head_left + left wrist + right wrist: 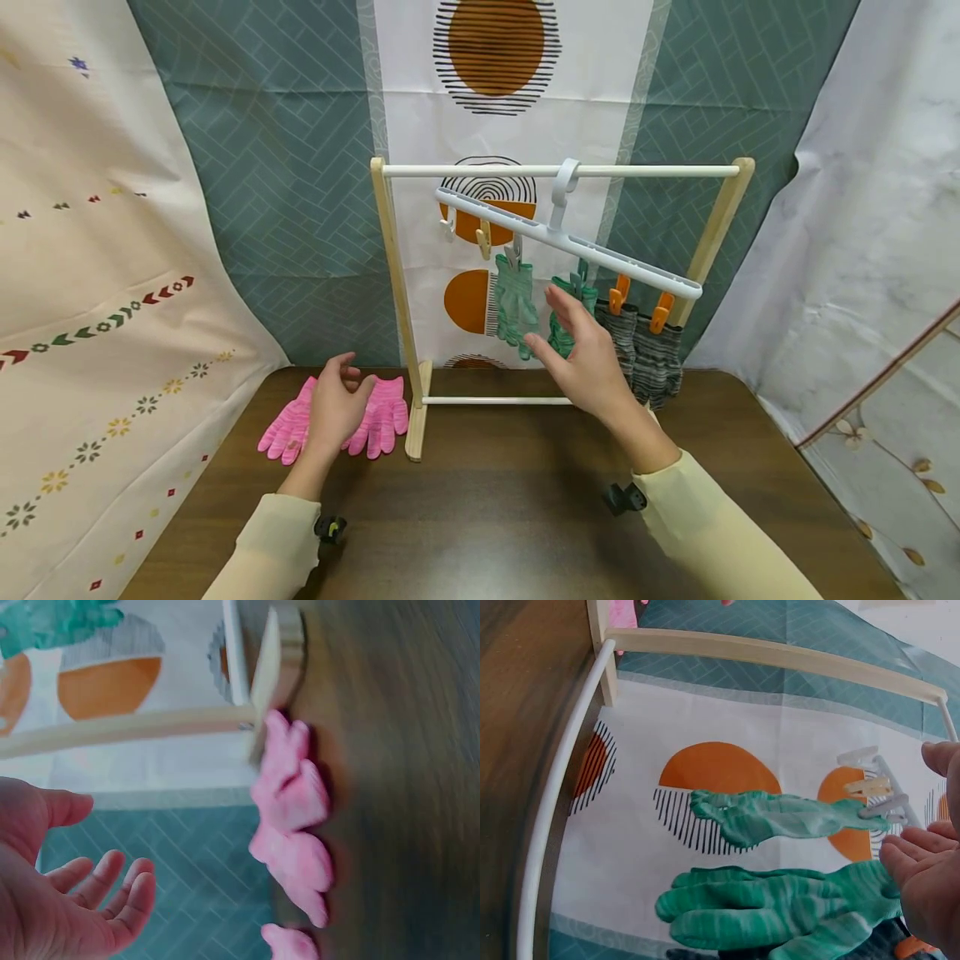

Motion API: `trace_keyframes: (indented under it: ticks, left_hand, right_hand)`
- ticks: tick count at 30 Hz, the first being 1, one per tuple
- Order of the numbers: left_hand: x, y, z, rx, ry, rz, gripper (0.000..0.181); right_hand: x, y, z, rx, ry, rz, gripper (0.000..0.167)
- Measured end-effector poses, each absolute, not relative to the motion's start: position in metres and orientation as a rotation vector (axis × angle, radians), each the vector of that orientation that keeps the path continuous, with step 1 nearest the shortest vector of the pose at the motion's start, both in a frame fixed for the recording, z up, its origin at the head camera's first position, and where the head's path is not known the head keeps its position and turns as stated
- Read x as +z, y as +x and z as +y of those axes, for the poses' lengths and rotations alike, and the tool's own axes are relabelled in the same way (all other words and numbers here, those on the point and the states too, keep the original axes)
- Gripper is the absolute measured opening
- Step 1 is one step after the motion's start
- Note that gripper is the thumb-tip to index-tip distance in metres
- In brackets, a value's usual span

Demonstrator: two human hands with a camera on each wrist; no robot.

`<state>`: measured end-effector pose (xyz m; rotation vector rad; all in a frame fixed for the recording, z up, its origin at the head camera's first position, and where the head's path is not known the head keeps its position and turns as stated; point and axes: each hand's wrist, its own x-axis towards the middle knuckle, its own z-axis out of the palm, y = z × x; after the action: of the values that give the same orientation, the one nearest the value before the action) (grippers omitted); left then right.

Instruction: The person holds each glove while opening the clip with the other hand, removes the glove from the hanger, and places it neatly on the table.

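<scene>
My left hand (pixel 337 408) hovers over a pair of pink gloves (pixel 386 417) on the table, fingers loosely bent and holding nothing. In the left wrist view its fingers stand apart from the pink gloves (pixel 292 802). Raised in front of the rack, my right hand (pixel 588 362) has its thumb and fingers spread near two green gloves (pixel 515 304). These hang by clips from a white clip hanger (pixel 525 227), which tilts down to the right. Dark grey striped gloves (pixel 658 358) hang from orange clips (pixel 662 313). The right wrist view shows the green glove (pixel 780 907) beside the hand.
A drying rack with wooden side posts (pixel 396 275) and a white top rail (pixel 480 171) stands on the brown table (pixel 480 500). A white clip (pixel 448 223) and a yellow clip (pixel 483 239) hang without gloves. Patterned cloths surround the table.
</scene>
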<state>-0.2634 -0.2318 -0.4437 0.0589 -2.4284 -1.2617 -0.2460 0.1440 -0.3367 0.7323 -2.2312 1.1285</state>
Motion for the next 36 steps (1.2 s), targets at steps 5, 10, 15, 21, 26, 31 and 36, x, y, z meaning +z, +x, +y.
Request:
trace_keyframes:
  ticks: [5, 10, 15, 21, 26, 31, 36]
  left_hand:
    - [-0.431, -0.255, -0.221, -1.309, -0.004, -2.345, 0.060]
    - [-0.419, -0.248, -0.210, -1.328, -0.077, -2.292, 0.060]
    - [-0.407, -0.240, -0.199, -1.364, -0.133, -2.275, 0.062]
    - [-0.397, -0.232, -0.185, -1.442, -0.203, -2.254, 0.064]
    - [-0.391, -0.229, -0.177, -1.480, -0.275, -2.234, 0.065]
    - [-0.384, -0.228, -0.169, -1.546, -0.373, -2.193, 0.062]
    - [-0.378, -0.227, -0.158, -1.592, -0.457, -2.170, 0.056]
  right_hand:
    - [-0.330, -0.254, 0.137, 1.147, 0.742, -2.231, 0.074]
    - [-0.325, -0.262, 0.132, 1.149, 0.748, -2.229, 0.075]
    - [-0.319, -0.267, 0.127, 1.169, 0.738, -2.240, 0.077]
    - [-0.313, -0.275, 0.121, 1.211, 0.732, -2.244, 0.079]
    - [-0.308, -0.281, 0.117, 1.228, 0.726, -2.239, 0.079]
    - [-0.304, -0.290, 0.112, 1.275, 0.713, -2.225, 0.078]
    - [-0.298, -0.301, 0.107, 1.323, 0.670, -2.222, 0.076]
